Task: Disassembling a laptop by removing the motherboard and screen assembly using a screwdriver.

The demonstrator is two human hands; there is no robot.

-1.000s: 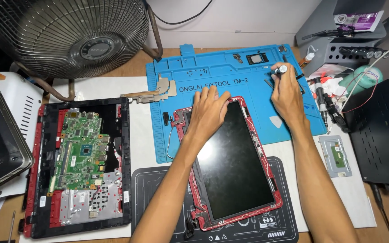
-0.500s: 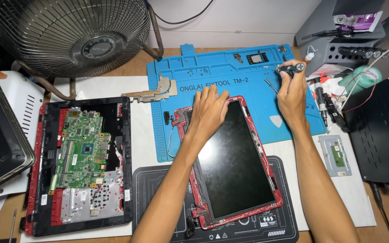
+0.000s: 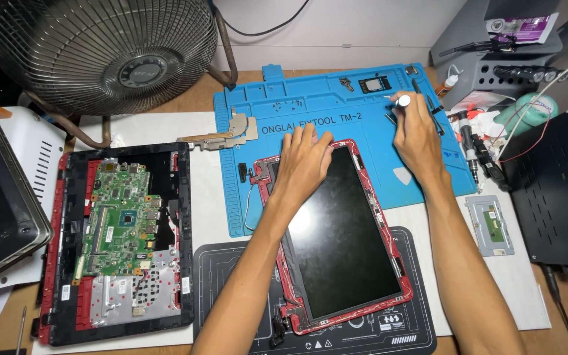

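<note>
The left hand lies flat on the thin, fragile screen, better held by its red frame, while the right hand is closed around a small screwdriver

Dark red-framed screen, centre

We see a bright, evenly lit bench under overhead light. A soft glare patch sits on the dark laptop screen panel, near the forearm. Shadows stay short and faint on the blue repair mat. Focus holds sharp centrally; the fan and edges bow slightly from wide-angle distortion.
</note>
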